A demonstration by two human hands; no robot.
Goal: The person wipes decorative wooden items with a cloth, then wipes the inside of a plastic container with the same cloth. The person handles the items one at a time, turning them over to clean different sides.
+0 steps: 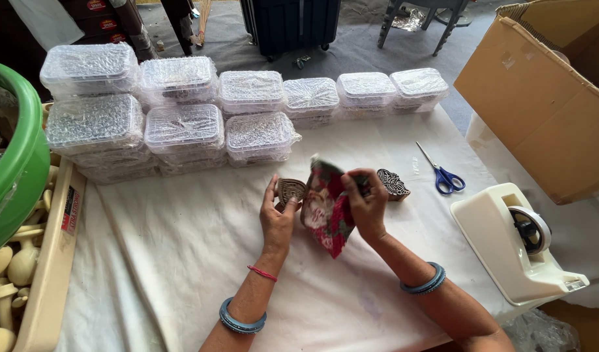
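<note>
Looking down from the head view: both hands work over a white cloth [201, 261] that covers the table.

Left hand [278, 218]: fingers narrow, closed round a carved wooden block [290, 191]. Block sits at the fingertips, thumb on its left edge, remaining fingers behind and under it; carved face turned toward the camera. Block lies just left of the pouch, touching or nearly so; cannot tell which.

Right hand [366, 203]: fingers curled and pinching the upper edge of a red floral fabric pouch [327, 212]. Pouch hangs below and left of the fingers, tilted, its lower corner close to the cloth. Thumb lies on the near face, fingertips fold over the top rim.

Second carved wooden block [393, 183] rests on the cloth just behind the right hand, untouched.

Surroundings: clear plastic boxes [182, 107] wrapped in bubble film, stacked in rows along the far side of the cloth. Blue-handled scissors [444, 175] lie to the right, well apart from the hands. Cream tape dispenser [518, 244] at the right edge. Open cardboard box [540, 98] beyond it. Green tub [19, 163] at far left, beside a tray of pale wooden handles [12, 267].
</note>
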